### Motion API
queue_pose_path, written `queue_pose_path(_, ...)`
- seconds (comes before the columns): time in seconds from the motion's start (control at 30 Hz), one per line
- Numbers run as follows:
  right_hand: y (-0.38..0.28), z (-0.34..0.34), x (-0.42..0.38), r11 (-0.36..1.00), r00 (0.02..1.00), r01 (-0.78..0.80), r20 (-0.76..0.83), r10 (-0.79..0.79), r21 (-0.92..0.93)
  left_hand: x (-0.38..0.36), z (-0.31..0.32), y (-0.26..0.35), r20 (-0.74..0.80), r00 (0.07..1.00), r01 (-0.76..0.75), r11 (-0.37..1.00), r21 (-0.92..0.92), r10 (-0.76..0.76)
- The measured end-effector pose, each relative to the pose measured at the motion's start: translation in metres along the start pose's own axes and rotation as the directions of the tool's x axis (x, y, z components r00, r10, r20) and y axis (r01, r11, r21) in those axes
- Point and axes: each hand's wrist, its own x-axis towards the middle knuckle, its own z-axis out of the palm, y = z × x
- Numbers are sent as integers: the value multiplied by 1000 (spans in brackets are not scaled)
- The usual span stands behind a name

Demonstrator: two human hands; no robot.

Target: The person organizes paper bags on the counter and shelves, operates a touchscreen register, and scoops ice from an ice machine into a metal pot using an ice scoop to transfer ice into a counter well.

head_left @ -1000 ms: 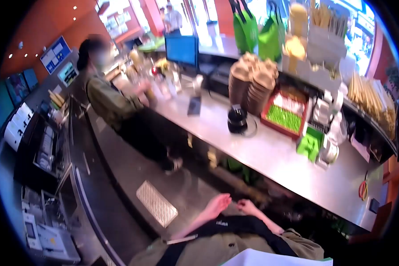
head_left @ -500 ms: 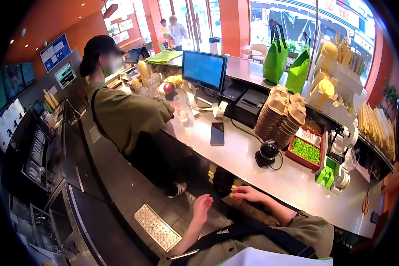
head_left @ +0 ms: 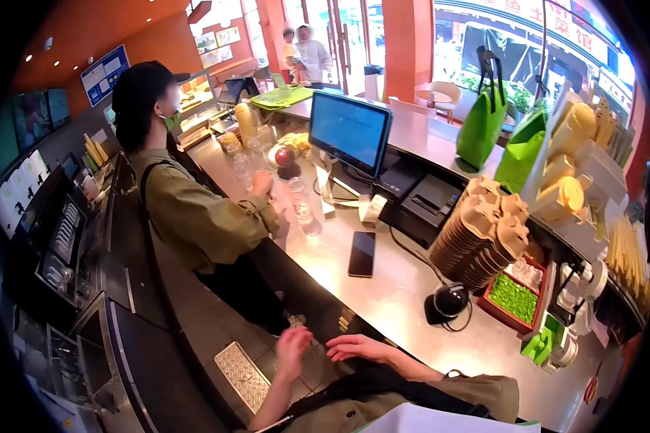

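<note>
My left hand [head_left: 294, 348] is raised in front of my body, fingers loosely bent and holding nothing. Close beside it, my right hand [head_left: 355, 349] reaches in from the right, its fingers stretched out and empty. The two hands are apart, in the air near the counter's front edge. On the steel counter [head_left: 404, 307] a dark smartphone [head_left: 362, 254] lies above my hands. To its right are a round black device [head_left: 450, 299] with a cable and tall stacks of cardboard cup carriers [head_left: 477, 224].
A co-worker [head_left: 195, 209] in a cap stands at the counter's left, near clear plastic cups [head_left: 300, 202]. A monitor [head_left: 349, 132], a black printer [head_left: 427, 206], green bags [head_left: 482, 123] and a red box [head_left: 513, 299] of green pieces occupy the counter. A metal plate [head_left: 242, 375] lies on the floor.
My view has shifted, so the counter items appear lower and farther right. My hands have moved left in view and closer together. The co-worker's head has turned and a hand now shows over the counter.
</note>
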Motion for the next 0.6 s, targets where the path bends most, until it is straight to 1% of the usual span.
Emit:
queue_pose_path(0.03, -8, 1, 15, 999, 999, -18, 50, 20, -48, 6, -10, 31, -102, 987, -126, 992, 10, 126)
queue_pose_path(0.07, -15, 2, 32, 995, 994, -33, 97, 42, -98, 6, -19, 66, -156, 944, -294, 956, 4, 291)
queue_pose_path(0.1, -24, 4, 47, 988, 988, -47, 137, 68, -150, 0, -25, 107, -185, 856, -473, 876, 96, 483)
queue_pose_path(0.13, -37, 11, 62, 971, 978, -50, 183, 94, -234, -12, -29, 146, -210, 722, -647, 751, 132, 659)
queue_pose_path(0.17, -40, 14, 82, 965, 968, -45, 229, 106, -258, -21, -38, 176, -232, 523, -786, 569, 239, 820)
queue_pose_path(0.2, -43, 20, 102, 952, 957, -33, 266, 118, -304, -33, -41, 205, -134, 285, -922, 310, 234, 949)
queue_pose_path(0.23, -46, 29, 123, 936, 944, -18, 302, 131, -351, -46, -48, 228, -43, 15, -979, 23, 201, 999)
queue_pose_path(0.3, -46, 58, 162, 933, 915, 6, 379, 140, -359, -79, -71, 252, 94, -230, -963, -241, 121, 969)
queue_pose_path(0.37, -38, 88, 204, 925, 893, 17, 422, 156, -379, -97, -103, 266, 209, -470, -877, -481, 2, 858)
queue_pose_path(0.4, -26, 106, 226, 922, 888, 12, 429, 168, -387, -98, -119, 273, 229, -512, -855, -518, -39, 828)
queue_pose_path(0.43, -16, 124, 249, 918, 882, 11, 436, 178, -396, -94, -137, 281, 218, -511, -857, -511, -61, 831)
queue_pose_path(0.57, 8, 203, 344, 922, 842, -34, 486, 235, -386, -74, -210, 319, 151, -457, -889, -442, -123, 877)
queue_pose_path(0.6, 12, 223, 369, 919, 835, -15, 501, 228, -393, -68, -229, 329, 137, -442, -895, -426, -134, 886)
